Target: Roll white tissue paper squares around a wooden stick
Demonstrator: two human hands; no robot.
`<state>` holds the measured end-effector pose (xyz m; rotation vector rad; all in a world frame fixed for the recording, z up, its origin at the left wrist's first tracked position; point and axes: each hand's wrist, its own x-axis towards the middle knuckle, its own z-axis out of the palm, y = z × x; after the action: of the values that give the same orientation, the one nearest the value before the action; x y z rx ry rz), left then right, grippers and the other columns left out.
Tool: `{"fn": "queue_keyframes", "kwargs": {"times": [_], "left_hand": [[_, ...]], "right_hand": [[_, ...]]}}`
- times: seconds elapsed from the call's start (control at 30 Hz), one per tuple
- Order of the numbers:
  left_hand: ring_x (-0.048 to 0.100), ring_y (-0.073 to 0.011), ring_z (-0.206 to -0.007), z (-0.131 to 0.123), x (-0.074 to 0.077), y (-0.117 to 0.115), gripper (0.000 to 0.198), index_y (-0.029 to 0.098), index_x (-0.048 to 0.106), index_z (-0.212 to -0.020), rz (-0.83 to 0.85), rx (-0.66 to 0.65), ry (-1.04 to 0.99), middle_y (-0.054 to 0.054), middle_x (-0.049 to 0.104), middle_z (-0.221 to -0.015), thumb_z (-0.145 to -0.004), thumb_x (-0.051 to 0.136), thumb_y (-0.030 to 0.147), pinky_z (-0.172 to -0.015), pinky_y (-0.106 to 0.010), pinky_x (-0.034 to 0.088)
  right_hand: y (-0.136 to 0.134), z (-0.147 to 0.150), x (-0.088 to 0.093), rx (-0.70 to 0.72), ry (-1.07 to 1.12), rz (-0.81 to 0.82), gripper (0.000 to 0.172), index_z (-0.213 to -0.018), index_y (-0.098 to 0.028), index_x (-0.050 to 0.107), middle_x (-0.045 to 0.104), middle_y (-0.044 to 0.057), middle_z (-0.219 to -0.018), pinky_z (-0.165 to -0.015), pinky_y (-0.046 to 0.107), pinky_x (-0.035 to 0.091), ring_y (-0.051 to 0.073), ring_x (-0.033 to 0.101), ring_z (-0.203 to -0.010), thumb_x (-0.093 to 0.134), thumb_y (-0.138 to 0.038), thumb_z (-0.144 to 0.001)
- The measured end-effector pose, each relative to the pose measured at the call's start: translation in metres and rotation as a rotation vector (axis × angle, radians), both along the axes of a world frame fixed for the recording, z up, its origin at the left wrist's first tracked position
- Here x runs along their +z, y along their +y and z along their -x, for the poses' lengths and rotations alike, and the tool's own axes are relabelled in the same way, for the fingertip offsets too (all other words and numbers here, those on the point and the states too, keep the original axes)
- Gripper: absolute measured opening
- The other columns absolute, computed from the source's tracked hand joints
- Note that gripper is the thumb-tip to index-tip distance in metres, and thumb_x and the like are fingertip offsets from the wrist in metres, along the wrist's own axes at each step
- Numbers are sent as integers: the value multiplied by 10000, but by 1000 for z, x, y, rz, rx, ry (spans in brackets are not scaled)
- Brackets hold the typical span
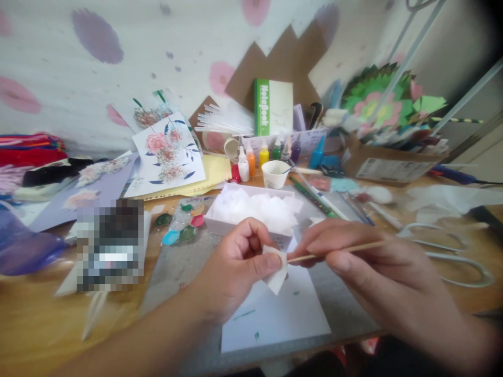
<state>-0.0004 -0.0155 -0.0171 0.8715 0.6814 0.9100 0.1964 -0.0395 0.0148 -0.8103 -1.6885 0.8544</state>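
My left hand (243,262) pinches a small piece of white paper (278,277) between thumb and fingers. In my right hand (365,262) is a thin wooden stick (359,247), held like a pen, its tip at the right edge of the small white piece. Whether the tip touches it I cannot tell. Beneath both hands lies a white sheet (275,330) with a few green paint marks. Just behind the left hand stands a shallow box (223,225) filled with white fluffy material (263,205).
A paint palette (184,225) with colored wells lies left of the box. Paint bottles (251,159) and a white cup (275,174) stand behind. Scissors (463,262) lie at the right, brushes (314,198) in the middle, printed flower sheets (168,157) at the left.
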Motion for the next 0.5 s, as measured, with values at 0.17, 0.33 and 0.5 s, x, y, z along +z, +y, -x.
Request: {"fn": "queue_keyframes", "kwargs": {"times": [0.17, 0.33, 0.5], "left_hand": [[571, -116, -662, 0, -1, 1, 343, 190, 532, -776, -3, 0, 4, 37, 612, -692, -700, 860, 258, -638, -267, 436], [586, -117, -683, 2, -5, 0, 328, 191, 534, -804, -39, -24, 32, 29, 638, -737, -731, 845, 267, -644, -260, 426], [590, -118, -665, 2, -5, -1, 349, 196, 524, -829, -60, -37, 90, 28, 635, -735, -742, 836, 325, -611, -242, 399]], "right_hand": [[0, 1, 1, -11, -10, -29, 153, -933, -251, 777, 778, 21, -851, -734, 198, 611, 151, 739, -837, 632, -297, -949], [1, 2, 4, -35, -72, -88, 154, -914, -225, 772, 785, 29, -849, -756, 193, 608, 147, 737, -840, 632, -282, -946], [1, 1, 7, -32, -127, -119, 135, -907, -220, 758, 789, 25, -856, -766, 200, 608, 150, 740, -846, 628, -225, -940]]}}
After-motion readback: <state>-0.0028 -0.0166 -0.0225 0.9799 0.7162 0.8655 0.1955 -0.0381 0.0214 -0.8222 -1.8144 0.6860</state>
